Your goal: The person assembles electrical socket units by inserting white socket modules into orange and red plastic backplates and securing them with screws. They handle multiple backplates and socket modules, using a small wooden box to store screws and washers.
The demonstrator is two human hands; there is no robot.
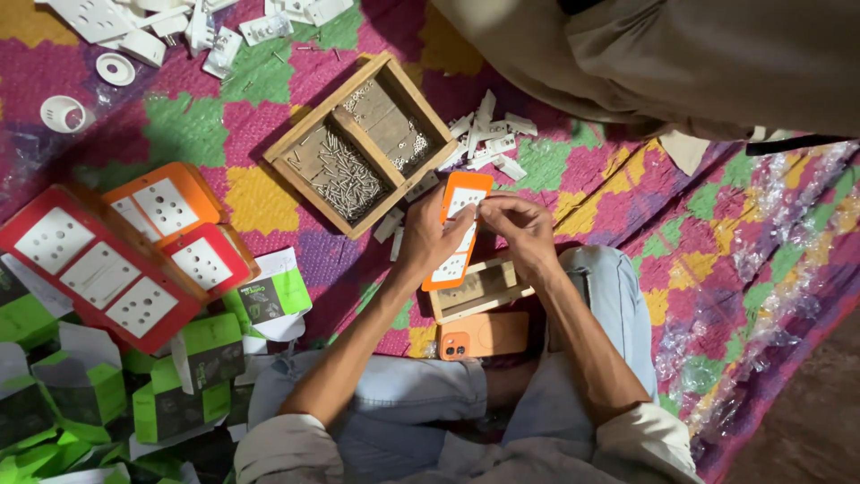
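Note:
My left hand [428, 235] grips an orange socket board [458, 229] with white socket faces, holding it upright over my lap. My right hand [518, 229] pinches at the board's upper middle, fingertips on a small white part; what it holds is too small to tell. Just below the board lies a small wooden jig [479, 289], and an orange phone [484, 337] rests beside my knee.
A two-compartment wooden tray [296, 136] of screws sits ahead on the patterned mat. White plastic parts [488, 139] lie scattered behind it. Red and orange socket boards [116, 260] and green boxes [81, 385] are stacked at left. Another person's clothing [681, 54] fills the upper right.

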